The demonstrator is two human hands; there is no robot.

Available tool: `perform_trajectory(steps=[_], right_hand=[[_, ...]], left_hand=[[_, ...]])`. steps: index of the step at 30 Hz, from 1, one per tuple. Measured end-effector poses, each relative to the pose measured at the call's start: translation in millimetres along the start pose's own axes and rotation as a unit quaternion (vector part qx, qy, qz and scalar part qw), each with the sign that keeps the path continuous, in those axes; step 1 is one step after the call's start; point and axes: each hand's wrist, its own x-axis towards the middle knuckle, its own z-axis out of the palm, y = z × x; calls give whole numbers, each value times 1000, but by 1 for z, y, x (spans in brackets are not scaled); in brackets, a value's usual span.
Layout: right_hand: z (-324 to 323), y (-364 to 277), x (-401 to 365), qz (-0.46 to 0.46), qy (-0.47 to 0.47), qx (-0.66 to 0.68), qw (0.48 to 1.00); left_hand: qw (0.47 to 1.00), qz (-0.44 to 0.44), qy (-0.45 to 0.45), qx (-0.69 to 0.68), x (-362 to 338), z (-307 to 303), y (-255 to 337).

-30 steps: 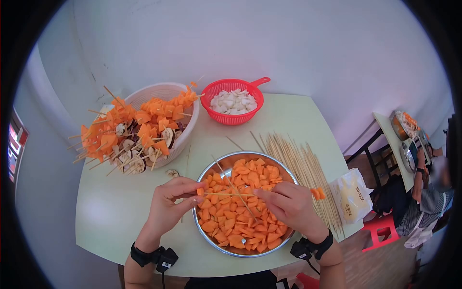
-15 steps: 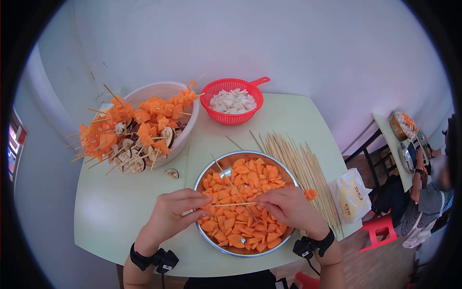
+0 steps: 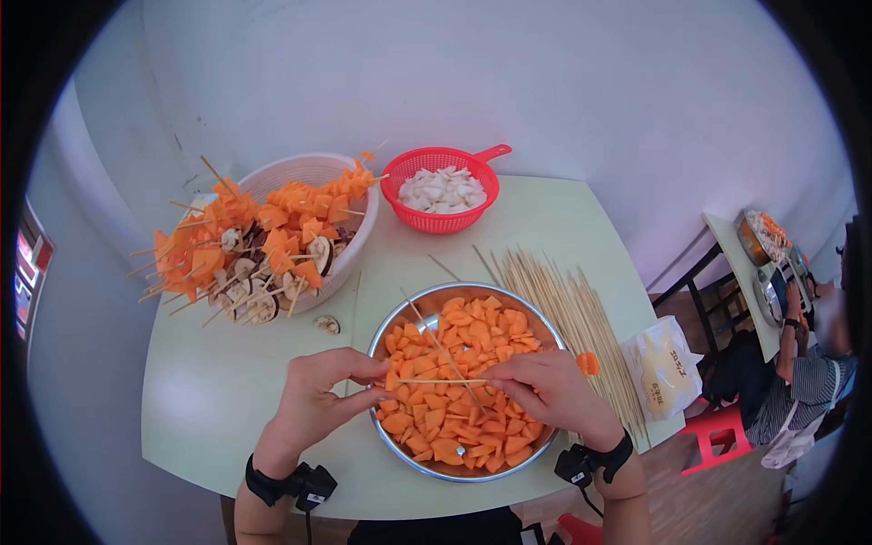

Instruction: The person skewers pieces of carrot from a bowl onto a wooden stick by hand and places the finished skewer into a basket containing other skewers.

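My right hand pinches a thin wooden skewer, held level over the bowl. Carrot slices sit on its far end, beyond my right fingers. At the skewer's left end, my left hand has thumb and fingertips closed around an orange carrot piece, mostly hidden by the fingers. Below both hands, a round metal bowl is full of cut carrot. Another skewer lies slanted across the bowl, crossing behind the held one.
A white basket at the back left holds skewers of carrot and eggplant. Beside it stands a red strainer with white chunks. Loose skewers and a tissue pack lie right. A seated person works at another table.
My left fingertips have drawn slightly left and up at the skewer's end. My right hand stays nearly still with the skewer. The whole view has shifted slightly.
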Motion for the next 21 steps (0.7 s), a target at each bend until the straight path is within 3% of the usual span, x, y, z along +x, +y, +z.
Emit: perform_trajectory(steps=[8,9,11,16,21], right_hand=[[2,4,-3,34,-61,8,998],[5,3,-4,35,-62,8,997],[18,-2,-4,-25,-71,10,997],[27,-8,-6,5,-42,-30,999],[37,-9,-5,-10,-24,-44,999]], left_hand=[[996,1,-75,39,-4,1,-3],[993,32,-99,50,-5,5,-2],[989,64,-122,61,-6,11,1],[959,100,-112,238,-11,22,8],[959,122,-142,210,-14,30,7]])
